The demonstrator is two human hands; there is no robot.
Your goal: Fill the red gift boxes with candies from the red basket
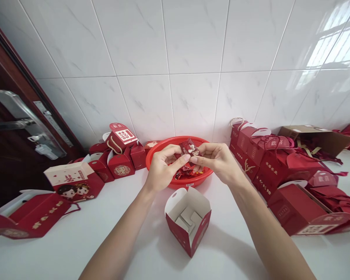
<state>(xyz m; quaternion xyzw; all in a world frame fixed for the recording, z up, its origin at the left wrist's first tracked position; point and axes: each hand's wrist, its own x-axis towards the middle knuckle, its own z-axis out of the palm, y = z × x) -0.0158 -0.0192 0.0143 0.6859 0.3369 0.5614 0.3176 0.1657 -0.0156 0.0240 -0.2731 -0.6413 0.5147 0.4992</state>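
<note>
A small dark red wrapped packet [190, 148] is pinched between both hands above a red plastic basket [179, 182]. My left hand [165, 165] grips its left edge with thumb and fingers. On its right edge, the thumb and fingers of my right hand [217, 159] are closed. Red wrapped sweets [186, 172] lie in the basket, partly hidden by the hands. Nearer to me, an open red box [188, 225] with a white inside stands upright on the white table, its flaps raised and nothing inside it.
Several red gift boxes [121, 165] stand at the left, beside a brown door [6, 155]. More red boxes and bags [274, 167] crowd the right side, with an open cardboard box [315, 136] behind. A tiled wall [192, 97] rises behind the basket.
</note>
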